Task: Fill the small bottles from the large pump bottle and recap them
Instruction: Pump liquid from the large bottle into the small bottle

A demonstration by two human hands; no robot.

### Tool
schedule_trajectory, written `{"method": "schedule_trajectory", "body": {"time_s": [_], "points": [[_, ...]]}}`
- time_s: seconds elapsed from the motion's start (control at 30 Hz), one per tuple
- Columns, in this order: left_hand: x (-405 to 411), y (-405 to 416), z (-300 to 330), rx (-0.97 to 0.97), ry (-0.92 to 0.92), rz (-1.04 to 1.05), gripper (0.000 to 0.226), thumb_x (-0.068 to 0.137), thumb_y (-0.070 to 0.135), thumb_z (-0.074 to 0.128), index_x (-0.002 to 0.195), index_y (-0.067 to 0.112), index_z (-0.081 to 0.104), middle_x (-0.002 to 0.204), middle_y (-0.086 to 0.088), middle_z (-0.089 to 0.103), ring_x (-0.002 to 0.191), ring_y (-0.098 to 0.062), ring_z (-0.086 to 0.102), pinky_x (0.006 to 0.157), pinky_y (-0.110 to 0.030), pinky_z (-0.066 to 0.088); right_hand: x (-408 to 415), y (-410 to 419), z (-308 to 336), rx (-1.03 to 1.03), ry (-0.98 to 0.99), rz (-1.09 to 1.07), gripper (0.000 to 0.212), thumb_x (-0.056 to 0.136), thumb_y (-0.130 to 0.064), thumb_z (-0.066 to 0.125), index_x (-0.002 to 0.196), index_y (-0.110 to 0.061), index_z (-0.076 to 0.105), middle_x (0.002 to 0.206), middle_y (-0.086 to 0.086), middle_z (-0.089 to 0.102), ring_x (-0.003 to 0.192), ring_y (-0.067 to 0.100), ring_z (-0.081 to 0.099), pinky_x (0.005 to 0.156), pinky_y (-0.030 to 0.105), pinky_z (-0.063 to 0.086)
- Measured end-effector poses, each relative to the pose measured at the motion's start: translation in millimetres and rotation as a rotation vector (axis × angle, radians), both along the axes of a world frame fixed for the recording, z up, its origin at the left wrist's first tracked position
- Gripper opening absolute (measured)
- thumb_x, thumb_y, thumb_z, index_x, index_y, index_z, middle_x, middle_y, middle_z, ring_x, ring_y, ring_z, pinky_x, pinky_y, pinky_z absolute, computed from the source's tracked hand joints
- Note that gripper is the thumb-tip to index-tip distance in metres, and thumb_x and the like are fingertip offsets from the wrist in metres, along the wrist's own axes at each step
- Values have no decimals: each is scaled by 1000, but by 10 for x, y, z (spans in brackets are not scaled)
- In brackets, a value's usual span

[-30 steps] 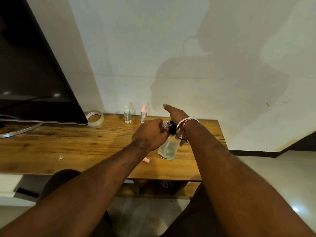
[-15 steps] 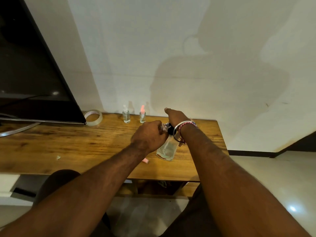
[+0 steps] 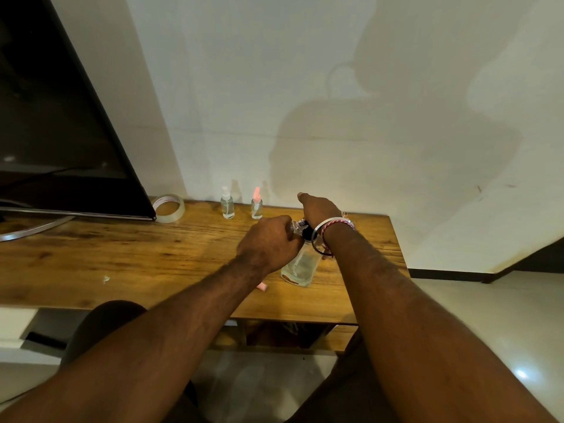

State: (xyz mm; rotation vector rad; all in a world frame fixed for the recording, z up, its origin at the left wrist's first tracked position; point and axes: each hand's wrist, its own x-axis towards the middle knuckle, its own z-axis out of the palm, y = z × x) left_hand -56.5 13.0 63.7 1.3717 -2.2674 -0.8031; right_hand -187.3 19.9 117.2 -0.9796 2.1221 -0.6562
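Pale wall rises behind the wooden bench (image 3: 122,257), where we work near its right end. Our left hand (image 3: 268,242) is curled around what looks like a small clear bottle (image 3: 295,229), its mouth held against the dark pump head of the large pump bottle (image 3: 300,265), which stands upright on the bench just in front of us. Our right hand (image 3: 317,207) lies over the pump head, palm down; whether its fingers are pressing or merely resting we cannot tell, since the hand hides them, though one digit points out toward the wall. We judge this to be the filling step: a small bottle under the spout and the pump about to be worked. At the back of the bench, well apart from our hands, stand two small bottles, a white-capped bottle (image 3: 227,204) and a pink-capped bottle (image 3: 257,204), both upright and closed. A pink cap (image 3: 262,287) lies on the bench just beside our left forearm, probably the one for the bottle in hand. A tape roll (image 3: 169,208) sits beside the dark screen (image 3: 55,132). Next we would need steady strokes, keeping the mouth under the spout, then reach for the cap.
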Motion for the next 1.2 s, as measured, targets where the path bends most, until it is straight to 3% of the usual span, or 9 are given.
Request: {"method": "schedule_trajectory", "body": {"time_s": [0.1, 0.2, 0.33, 0.43, 0.63, 0.8, 0.93, 1.1, 1.2], "points": [[-3, 14, 13, -11, 14, -8, 20, 93, 42, 67, 82, 26, 61, 75, 6, 66, 72, -17, 63, 59, -28, 45, -20, -12, 1, 4, -142, -33, 51, 101, -49, 38, 130, -13, 60, 130, 18, 61, 117, 37, 58, 107, 46, 42], [-9, 4, 51, -27, 26, 2, 24, 93, 45, 67, 83, 25, 62, 74, 7, 66, 71, -15, 63, 60, -29, 49, -83, -65, -2, 19, -337, -113, 65, 88, -64, 52, 127, -13, 60, 110, 14, 67, 101, 34, 65, 102, 48, 47], [4, -16, 85, -38, 14, -18, 21, 92, 41, 67, 81, 24, 61, 72, 6, 65, 70, -16, 64, 61, -30, 52, -122, -76, 48, 68, -384, -70, 64, 92, -66, 50, 136, -18, 51, 122, 14, 59, 105, 35, 58, 86, 46, 36], [12, -16, 82, -39, 12, -20, 20, 92, 40, 67, 81, 25, 61, 72, 6, 65, 70, -17, 64, 60, -29, 50, -135, -89, 32, 81, -387, -59, 68, 92, -68, 49, 138, -18, 49, 120, 13, 56, 103, 35, 56, 90, 47, 37], [10, -15, 55, -45, 16, -16, 20, 92, 40, 67, 82, 24, 62, 71, 6, 65, 69, -16, 64, 62, -32, 54, -118, -80, 18, 67, -346, -81, 68, 92, -68, 48, 137, -17, 52, 120, 13, 61, 102, 35, 60, 82, 48, 39], [11, 2, 52, -42, 14, -19, 22, 92, 39, 67, 77, 27, 57, 70, 6, 63, 68, -17, 62, 59, -29, 49, -90, -60, -29, 48, -266, -76, 63, 93, -67, 45, 127, -16, 56, 119, 13, 61, 105, 37, 60, 92, 52, 45], [24, 33, 35, -39, -13, -13, 21, 92, 38, 66, 77, 25, 57, 71, 5, 63, 69, -17, 62, 56, -28, 44, -83, -46, -90, -9, -118, -17, 56, 99, -60, 37, 115, -12, 61, 121, 15, 63, 110, 34, 58, 100, 42, 43], [21, 40, 10, -17, 5, -13, 21, 91, 38, 67, 77, 25, 58, 71, 5, 64, 69, -16, 62, 57, -29, 47, -76, -59, -106, -8, 26, 44, 57, 102, -56, 32, 120, -12, 64, 123, 17, 62, 100, 31, 55, 85, 34, 37], [16, 43, 16, -13, 6, -7, 20, 91, 37, 67, 78, 24, 59, 71, 4, 64, 69, -18, 63, 58, -30, 49, -76, -62, -107, 11, 87, 84, 53, 104, -51, 30, 125, -14, 62, 125, 18, 61, 102, 32, 54, 86, 34, 38]]}}
